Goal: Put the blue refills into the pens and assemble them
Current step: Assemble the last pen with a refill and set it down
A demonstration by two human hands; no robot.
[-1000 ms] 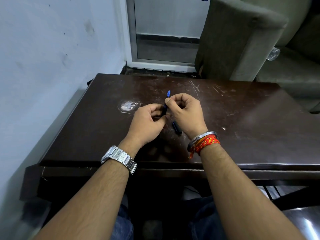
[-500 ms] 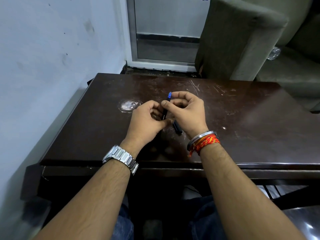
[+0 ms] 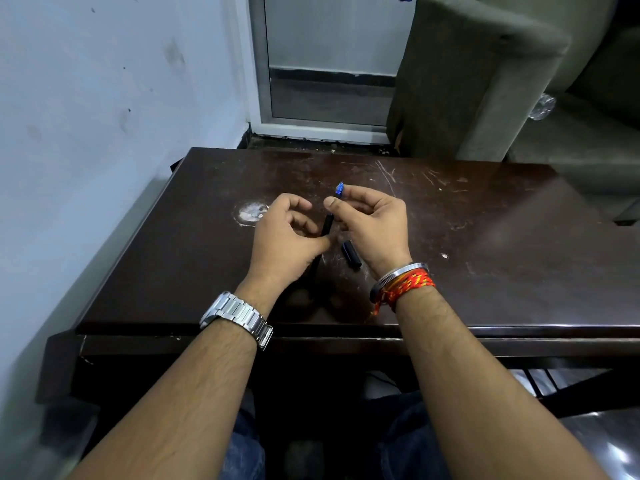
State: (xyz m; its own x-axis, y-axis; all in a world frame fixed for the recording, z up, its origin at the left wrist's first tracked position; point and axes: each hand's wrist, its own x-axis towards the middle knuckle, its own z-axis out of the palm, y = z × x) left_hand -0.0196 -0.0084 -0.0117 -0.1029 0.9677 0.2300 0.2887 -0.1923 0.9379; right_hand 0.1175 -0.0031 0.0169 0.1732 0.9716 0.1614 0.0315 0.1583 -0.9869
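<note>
My left hand (image 3: 287, 244) grips the slim black plastic pen barrel (image 3: 327, 224); my right hand (image 3: 372, 225) pinches its blue-tipped end (image 3: 339, 188) above the middle of the dark scratched wooden tabletop (image 3: 485, 237). I judge the refill is in, though I can't see it. The short black cap (image 3: 351, 254) lies unfitted by my right wrist. Pale wall left, grey sofa (image 3: 467, 81) beyond the far edge.

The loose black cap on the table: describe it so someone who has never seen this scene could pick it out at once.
Start at the dark brown table and find the right hand with the red thread and steel bangle at its wrist. The cap lies flat on the wood just beside that hand's heel. It is the short black piece that nobody is holding, unlike the longer pen held between the two hands.
</note>
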